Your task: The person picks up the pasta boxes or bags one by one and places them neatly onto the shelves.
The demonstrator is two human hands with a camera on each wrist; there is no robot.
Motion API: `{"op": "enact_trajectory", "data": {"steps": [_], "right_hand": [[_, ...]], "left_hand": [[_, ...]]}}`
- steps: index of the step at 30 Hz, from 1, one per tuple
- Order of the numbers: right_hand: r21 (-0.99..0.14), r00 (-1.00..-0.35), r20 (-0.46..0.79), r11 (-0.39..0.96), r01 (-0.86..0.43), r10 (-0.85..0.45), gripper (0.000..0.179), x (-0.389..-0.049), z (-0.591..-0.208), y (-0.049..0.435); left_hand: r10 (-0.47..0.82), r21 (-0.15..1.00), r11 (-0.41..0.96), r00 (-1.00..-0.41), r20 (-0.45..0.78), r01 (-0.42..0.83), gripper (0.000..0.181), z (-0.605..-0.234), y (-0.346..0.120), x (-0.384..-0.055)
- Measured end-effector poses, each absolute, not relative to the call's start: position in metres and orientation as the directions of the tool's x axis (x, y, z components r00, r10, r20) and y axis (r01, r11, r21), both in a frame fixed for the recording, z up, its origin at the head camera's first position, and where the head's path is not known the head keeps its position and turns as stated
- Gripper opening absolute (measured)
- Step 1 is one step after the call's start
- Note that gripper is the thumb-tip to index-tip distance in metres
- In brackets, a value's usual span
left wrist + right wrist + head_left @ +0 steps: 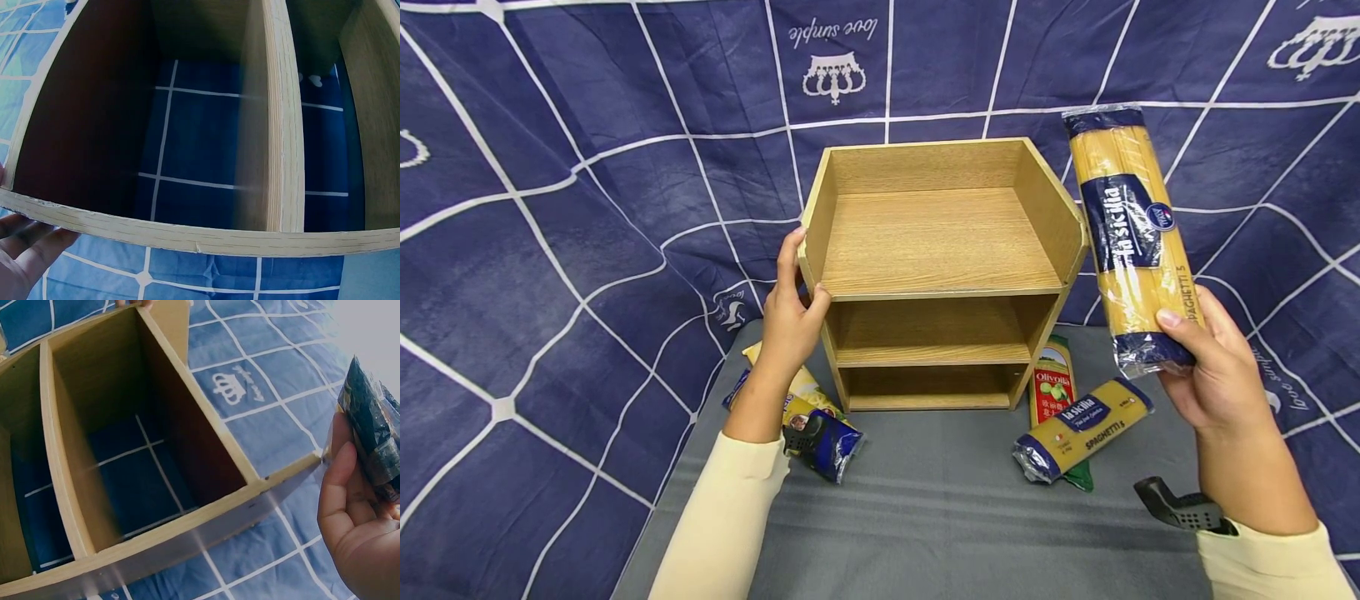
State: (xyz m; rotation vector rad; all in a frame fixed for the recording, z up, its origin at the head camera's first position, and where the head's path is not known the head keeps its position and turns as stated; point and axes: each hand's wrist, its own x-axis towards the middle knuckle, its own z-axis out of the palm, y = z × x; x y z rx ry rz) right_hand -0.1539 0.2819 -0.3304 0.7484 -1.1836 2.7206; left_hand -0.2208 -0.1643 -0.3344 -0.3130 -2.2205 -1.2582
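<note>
A small wooden shelf stands in the middle, with a raised rim round its top and two compartments below. My left hand grips its left side panel near the top front corner; in the left wrist view the fingers lie along the panel's outer side. Up on the right, my right hand holds a clear-and-blue pack of spaghetti by its lower end, thumb across the front. The pack is nearly upright, tilted left, beside the shelf's top right. In the right wrist view only the dark end of the pack shows.
A second spaghetti pack lies right of the shelf, over a red-and-green Olivoila pack. Yellow and blue packets lie at left, partly hidden by my left arm. Grey cloth covers the surface; blue checked fabric hangs behind.
</note>
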Motion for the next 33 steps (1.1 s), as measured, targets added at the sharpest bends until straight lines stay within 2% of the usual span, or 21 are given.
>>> {"op": "enact_trajectory", "data": {"steps": [8, 14, 22, 33], "right_hand": [[-0.736, -0.893, 0.437, -0.614, -0.285, -0.110, 0.038, -0.153, -0.322, 0.272], [-0.766, -0.881, 0.436, -0.589, -0.258, -0.181, 0.039, -0.153, -0.320, 0.264], [-0.835, -0.914, 0.377, -0.483, -0.265, -0.151, 0.038, -0.151, -0.319, 0.251], [-0.877, -0.920, 0.337, -0.423, -0.230, -0.198, 0.038, -0.149, -0.321, 0.238]], "left_hand": [[-0.071, 0.714, 0.529, -0.815, 0.576, 0.459, 0.077, -0.335, -0.164, -0.222], [-0.074, 0.715, 0.529, -0.815, 0.575, 0.457, 0.077, -0.335, -0.163, -0.221], [-0.073, 0.720, 0.525, -0.818, 0.570, 0.455, 0.077, -0.334, -0.164, -0.220], [-0.077, 0.713, 0.534, -0.814, 0.576, 0.454, 0.077, -0.335, -0.165, -0.220]]}}
